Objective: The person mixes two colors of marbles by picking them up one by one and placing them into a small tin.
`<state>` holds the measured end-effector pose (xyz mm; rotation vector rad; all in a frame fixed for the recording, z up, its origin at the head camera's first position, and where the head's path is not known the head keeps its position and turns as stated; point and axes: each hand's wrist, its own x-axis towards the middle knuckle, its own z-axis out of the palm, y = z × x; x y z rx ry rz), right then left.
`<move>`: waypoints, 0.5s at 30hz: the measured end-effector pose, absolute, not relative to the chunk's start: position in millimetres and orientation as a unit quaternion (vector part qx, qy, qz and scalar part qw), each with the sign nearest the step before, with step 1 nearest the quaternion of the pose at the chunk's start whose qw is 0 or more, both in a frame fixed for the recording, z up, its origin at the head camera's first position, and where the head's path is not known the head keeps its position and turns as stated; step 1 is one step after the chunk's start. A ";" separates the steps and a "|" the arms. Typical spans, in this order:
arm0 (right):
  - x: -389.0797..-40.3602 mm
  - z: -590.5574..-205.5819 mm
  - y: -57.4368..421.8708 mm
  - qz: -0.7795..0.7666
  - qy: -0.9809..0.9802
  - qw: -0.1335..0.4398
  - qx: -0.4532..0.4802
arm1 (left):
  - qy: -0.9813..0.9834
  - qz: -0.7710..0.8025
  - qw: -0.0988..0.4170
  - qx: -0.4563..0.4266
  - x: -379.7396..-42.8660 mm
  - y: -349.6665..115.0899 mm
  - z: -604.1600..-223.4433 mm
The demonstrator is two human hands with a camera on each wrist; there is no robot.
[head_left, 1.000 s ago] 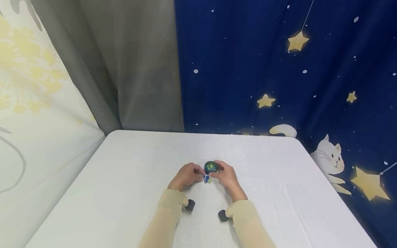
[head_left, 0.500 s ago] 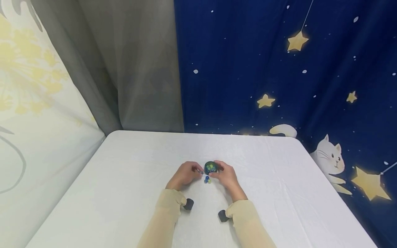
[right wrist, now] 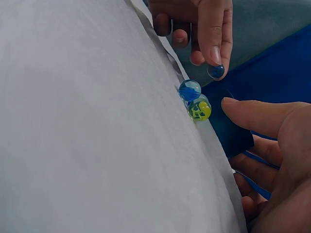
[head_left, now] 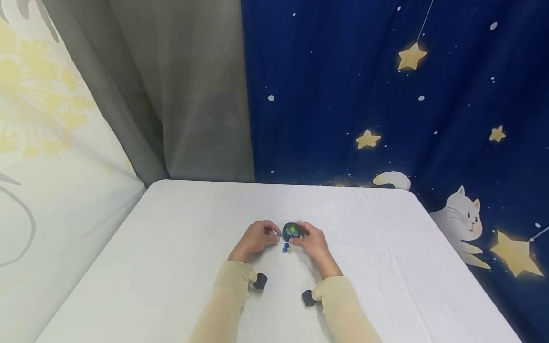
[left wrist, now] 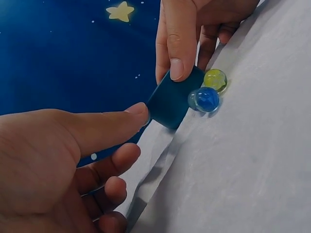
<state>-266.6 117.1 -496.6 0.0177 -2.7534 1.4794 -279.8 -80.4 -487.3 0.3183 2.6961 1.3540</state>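
Observation:
A small dark green cup (head_left: 290, 225) stands on the table, with blue and yellow-green glass marbles showing inside it in the head view. My right hand (head_left: 313, 243) grips the cup from the right, thumb on its near side. Left of the cup, my left hand (head_left: 259, 237) pinches a clear, dark blue marble (right wrist: 216, 72) between thumb and forefinger, close to the cup wall. In front of the cup lie loose marbles: a blue one (left wrist: 208, 99) and a yellow-green one (left wrist: 215, 80) among them. The left thumb mostly hides the held marble in the left wrist view.
A white cloth covers the table (head_left: 193, 209). Behind it hang a grey curtain (head_left: 206, 95) and a dark blue curtain (head_left: 326, 95) with stars. Black wrist devices (head_left: 260, 281) sit at both cuffs.
My left hand has drawn away from the loose marbles, slightly up and left, with one marble pinched in its fingertips. The right hand and the cup have stayed in place.

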 end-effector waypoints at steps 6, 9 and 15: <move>-267.0 -495.9 117.4 0.474 -0.880 0.007 0.005 | 0.879 0.461 0.035 0.122 -281.0 -80.8 -485.2; -267.3 -495.8 117.6 0.473 -0.881 0.008 0.006 | 0.871 0.473 0.025 0.128 -281.4 -81.3 -484.4; -267.0 -494.8 118.1 0.472 -0.882 0.005 0.004 | 0.866 0.483 0.014 0.125 -281.1 -81.0 -481.9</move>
